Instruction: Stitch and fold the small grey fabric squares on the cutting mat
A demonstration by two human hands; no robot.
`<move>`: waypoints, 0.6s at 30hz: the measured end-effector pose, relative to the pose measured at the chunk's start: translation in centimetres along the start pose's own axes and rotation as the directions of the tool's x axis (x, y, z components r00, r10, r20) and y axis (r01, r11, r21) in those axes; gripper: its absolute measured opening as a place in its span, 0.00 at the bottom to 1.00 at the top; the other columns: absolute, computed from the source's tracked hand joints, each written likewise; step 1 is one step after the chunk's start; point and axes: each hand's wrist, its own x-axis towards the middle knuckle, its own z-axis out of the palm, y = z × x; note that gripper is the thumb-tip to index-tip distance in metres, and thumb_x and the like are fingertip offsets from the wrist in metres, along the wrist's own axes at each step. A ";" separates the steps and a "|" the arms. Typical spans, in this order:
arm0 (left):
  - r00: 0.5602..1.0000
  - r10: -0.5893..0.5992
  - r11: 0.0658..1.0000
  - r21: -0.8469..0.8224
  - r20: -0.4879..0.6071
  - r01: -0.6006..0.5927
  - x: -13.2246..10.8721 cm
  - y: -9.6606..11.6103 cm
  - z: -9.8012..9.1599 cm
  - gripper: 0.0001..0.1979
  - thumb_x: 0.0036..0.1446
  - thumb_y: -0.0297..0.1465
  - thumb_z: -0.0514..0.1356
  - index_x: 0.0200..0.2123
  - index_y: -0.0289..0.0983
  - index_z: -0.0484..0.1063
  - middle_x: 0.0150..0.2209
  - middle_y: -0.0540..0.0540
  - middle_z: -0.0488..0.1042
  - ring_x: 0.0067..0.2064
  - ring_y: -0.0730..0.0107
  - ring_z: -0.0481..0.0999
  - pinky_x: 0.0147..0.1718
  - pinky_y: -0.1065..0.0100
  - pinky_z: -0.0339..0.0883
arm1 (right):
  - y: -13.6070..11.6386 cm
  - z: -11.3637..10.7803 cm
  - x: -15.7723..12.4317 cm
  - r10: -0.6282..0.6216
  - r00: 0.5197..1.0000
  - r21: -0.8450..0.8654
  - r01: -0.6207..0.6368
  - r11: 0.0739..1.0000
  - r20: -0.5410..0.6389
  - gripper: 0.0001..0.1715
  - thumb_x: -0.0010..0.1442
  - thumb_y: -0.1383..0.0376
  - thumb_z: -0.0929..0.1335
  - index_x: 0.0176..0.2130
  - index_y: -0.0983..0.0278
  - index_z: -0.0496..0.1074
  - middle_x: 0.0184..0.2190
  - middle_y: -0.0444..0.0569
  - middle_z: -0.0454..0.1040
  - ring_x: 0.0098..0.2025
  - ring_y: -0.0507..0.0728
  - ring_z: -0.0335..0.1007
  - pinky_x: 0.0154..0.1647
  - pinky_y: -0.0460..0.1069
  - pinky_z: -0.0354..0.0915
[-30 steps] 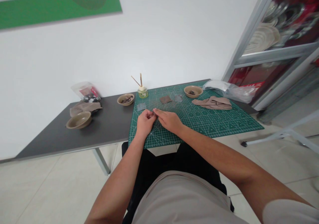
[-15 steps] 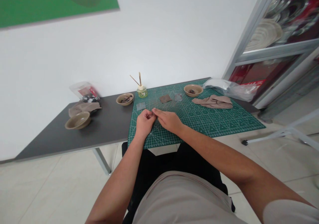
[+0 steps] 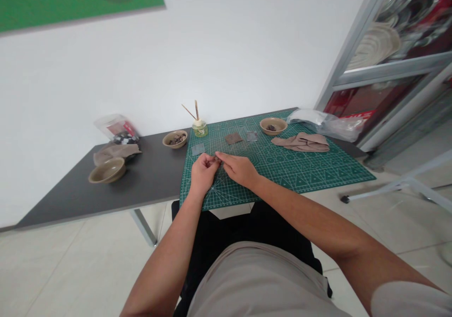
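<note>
My left hand and my right hand meet fingertip to fingertip over the near left part of the green cutting mat. Both are pinched together on something small that I cannot make out. Just beyond the fingers lie a small clear square, a brown square patch and another clear square. A little glass jar with two sticks stands at the mat's far left corner.
On the grey table stand a bowl with dark bits, a plain bowl, a folded beige cloth and a plastic container. On the mat are a third bowl and a beige fabric. A plastic bag lies at far right.
The hands stay pinched together at the same spot; the view has drifted slightly, so everything sits a little further left.
</note>
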 end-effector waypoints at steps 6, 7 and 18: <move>0.999 -0.030 0.994 -0.106 0.032 0.033 0.1 -0.1 0.0 0.11 0.50 0.35 0.67 0.28 0.38 0.67 0.25 0.53 0.72 0.27 0.75 0.69 0.30 0.71 0.62 | 0.1 0.0 0.0 0.060 0.998 0.024 -0.060 0.998 -0.007 0.27 0.65 0.70 0.61 0.61 0.63 0.69 0.54 0.52 0.77 0.53 0.57 0.76 0.56 0.53 0.71; 0.999 -0.031 0.995 -0.089 0.029 0.034 0.1 0.0 0.1 0.10 0.50 0.35 0.66 0.28 0.38 0.67 0.25 0.54 0.72 0.27 0.75 0.69 0.30 0.71 0.62 | 0.2 0.0 -0.1 0.031 0.999 0.027 -0.030 0.999 -0.017 0.27 0.65 0.70 0.61 0.61 0.63 0.69 0.56 0.51 0.76 0.55 0.57 0.75 0.57 0.53 0.70; 1.000 0.004 0.986 -0.165 -0.011 -0.006 0.0 0.1 0.2 0.12 0.52 0.35 0.65 0.30 0.39 0.64 0.28 0.52 0.76 0.30 0.73 0.75 0.34 0.69 0.68 | 0.2 -0.2 0.2 0.157 0.985 0.074 -0.152 0.986 -0.066 0.23 0.65 0.69 0.63 0.56 0.64 0.74 0.51 0.51 0.79 0.51 0.58 0.78 0.54 0.53 0.71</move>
